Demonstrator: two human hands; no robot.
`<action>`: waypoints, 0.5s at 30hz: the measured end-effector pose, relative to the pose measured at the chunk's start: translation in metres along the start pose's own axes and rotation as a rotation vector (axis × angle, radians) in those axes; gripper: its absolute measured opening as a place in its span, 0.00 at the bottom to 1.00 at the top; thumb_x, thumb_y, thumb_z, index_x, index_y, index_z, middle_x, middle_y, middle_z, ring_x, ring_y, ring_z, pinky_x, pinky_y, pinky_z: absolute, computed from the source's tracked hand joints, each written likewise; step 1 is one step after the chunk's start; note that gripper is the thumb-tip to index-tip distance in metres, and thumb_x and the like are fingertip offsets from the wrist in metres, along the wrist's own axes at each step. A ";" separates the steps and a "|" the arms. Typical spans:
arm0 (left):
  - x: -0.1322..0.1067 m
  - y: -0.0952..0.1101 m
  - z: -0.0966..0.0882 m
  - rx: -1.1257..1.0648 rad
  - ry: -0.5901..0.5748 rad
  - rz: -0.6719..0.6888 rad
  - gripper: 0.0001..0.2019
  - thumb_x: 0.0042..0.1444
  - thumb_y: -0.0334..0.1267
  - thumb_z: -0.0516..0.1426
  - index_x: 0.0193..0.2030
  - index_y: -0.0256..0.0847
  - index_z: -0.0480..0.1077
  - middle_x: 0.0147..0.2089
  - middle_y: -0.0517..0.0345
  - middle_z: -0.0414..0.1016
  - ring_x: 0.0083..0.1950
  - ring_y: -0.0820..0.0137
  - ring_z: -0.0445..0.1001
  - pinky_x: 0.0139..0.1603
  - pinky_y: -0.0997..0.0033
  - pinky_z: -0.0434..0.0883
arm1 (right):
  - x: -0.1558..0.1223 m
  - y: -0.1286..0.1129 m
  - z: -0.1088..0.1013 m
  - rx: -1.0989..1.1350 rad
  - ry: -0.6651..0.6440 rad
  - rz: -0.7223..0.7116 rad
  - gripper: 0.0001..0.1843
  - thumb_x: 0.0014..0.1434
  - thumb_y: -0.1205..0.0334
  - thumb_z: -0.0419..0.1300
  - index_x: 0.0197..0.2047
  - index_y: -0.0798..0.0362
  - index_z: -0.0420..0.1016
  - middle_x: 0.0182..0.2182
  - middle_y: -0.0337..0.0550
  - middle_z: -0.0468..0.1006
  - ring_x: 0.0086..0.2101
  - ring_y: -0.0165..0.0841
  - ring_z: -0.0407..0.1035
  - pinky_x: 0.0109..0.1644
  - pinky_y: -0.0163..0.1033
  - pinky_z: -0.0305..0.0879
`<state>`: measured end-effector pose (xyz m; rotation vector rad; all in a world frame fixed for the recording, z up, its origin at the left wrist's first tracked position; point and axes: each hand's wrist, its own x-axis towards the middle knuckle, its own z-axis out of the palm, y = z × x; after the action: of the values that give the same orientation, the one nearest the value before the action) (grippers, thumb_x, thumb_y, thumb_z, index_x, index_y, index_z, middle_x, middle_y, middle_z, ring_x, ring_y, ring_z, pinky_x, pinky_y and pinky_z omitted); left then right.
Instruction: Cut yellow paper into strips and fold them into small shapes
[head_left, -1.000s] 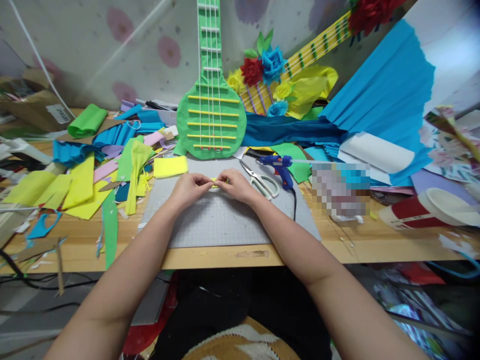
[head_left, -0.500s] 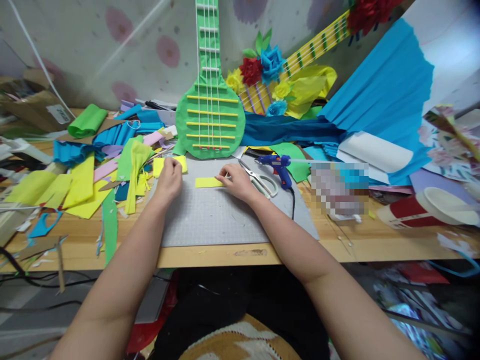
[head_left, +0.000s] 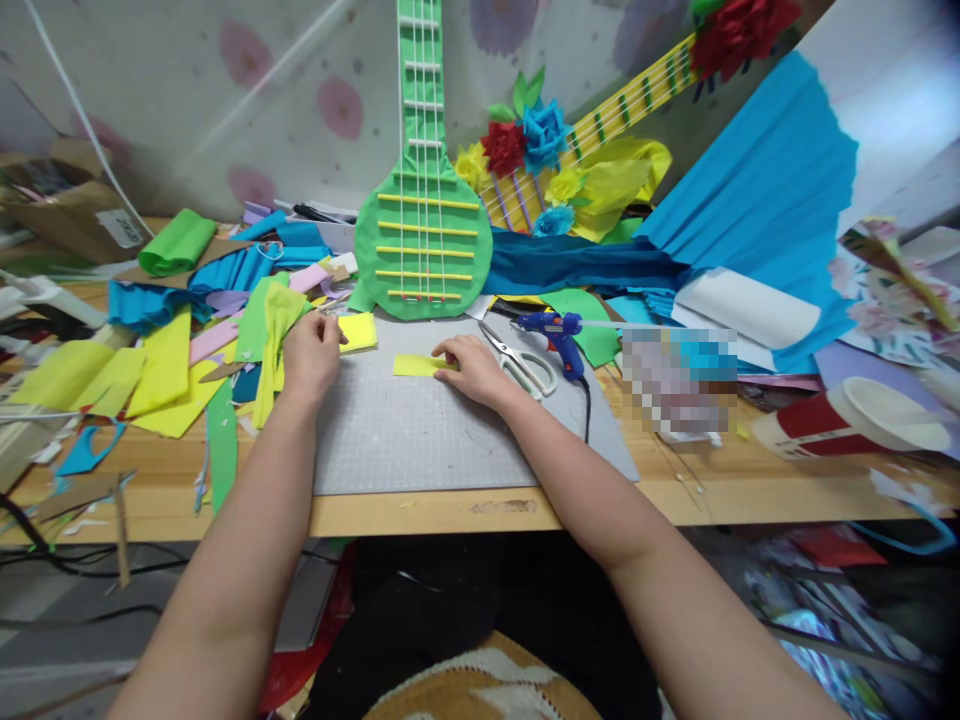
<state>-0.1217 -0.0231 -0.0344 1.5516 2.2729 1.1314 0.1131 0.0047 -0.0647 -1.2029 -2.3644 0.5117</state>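
My right hand (head_left: 475, 370) pinches the right end of a small yellow paper strip (head_left: 414, 366) over the grey cutting mat (head_left: 420, 440). The strip bows slightly. My left hand (head_left: 312, 350) is closed at the mat's left edge, and whatever its fingertips may hold is too small or hidden to make out. Beside it lies a folded yellow paper piece (head_left: 360, 331), partly covered by the hand. Just right of my right hand rest open scissors (head_left: 525, 365) with pale handles and a blue glue gun (head_left: 556, 335).
A green paper-covered lute-like instrument (head_left: 424, 240) with white strings stands behind the mat. Crepe paper scraps (head_left: 161, 365) crowd the left. On the right are a large blue paper fan shape (head_left: 765, 200), a white paper roll (head_left: 750, 305) and a red-and-white cup (head_left: 817, 418).
My left hand has moved left, off most of the folded yellow piece. My right hand stays at the strip, which now bends a little. The view has shifted slightly.
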 end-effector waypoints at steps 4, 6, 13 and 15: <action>0.002 -0.004 -0.002 0.065 0.092 0.043 0.08 0.50 0.34 0.54 0.38 0.39 0.69 0.38 0.53 0.73 0.40 0.65 0.69 0.44 0.65 0.64 | 0.001 0.000 0.002 0.013 -0.011 0.008 0.05 0.52 0.66 0.60 0.35 0.52 0.73 0.30 0.41 0.69 0.36 0.34 0.61 0.43 0.39 0.56; 0.002 -0.003 -0.001 0.075 0.154 0.069 0.09 0.51 0.36 0.53 0.38 0.39 0.70 0.38 0.51 0.73 0.42 0.62 0.68 0.47 0.63 0.63 | 0.002 0.000 0.002 0.021 0.010 0.016 0.03 0.52 0.67 0.59 0.32 0.52 0.74 0.30 0.41 0.69 0.37 0.34 0.61 0.43 0.39 0.57; -0.009 0.013 0.012 -0.030 -0.013 0.080 0.13 0.55 0.38 0.46 0.24 0.39 0.65 0.26 0.56 0.69 0.32 0.69 0.67 0.36 0.70 0.62 | 0.002 0.000 -0.004 0.083 0.139 -0.162 0.06 0.53 0.70 0.58 0.30 0.50 0.75 0.38 0.43 0.72 0.43 0.35 0.62 0.50 0.43 0.58; -0.014 0.016 0.018 -0.080 -0.110 0.152 0.15 0.56 0.42 0.46 0.22 0.40 0.63 0.24 0.58 0.67 0.30 0.70 0.67 0.34 0.71 0.61 | 0.002 -0.002 -0.007 0.084 0.139 -0.215 0.09 0.51 0.73 0.57 0.29 0.49 0.75 0.39 0.43 0.72 0.45 0.36 0.61 0.52 0.44 0.56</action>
<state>-0.0946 -0.0230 -0.0402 1.7343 2.0442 1.1283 0.1151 0.0062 -0.0572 -0.9044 -2.2945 0.4362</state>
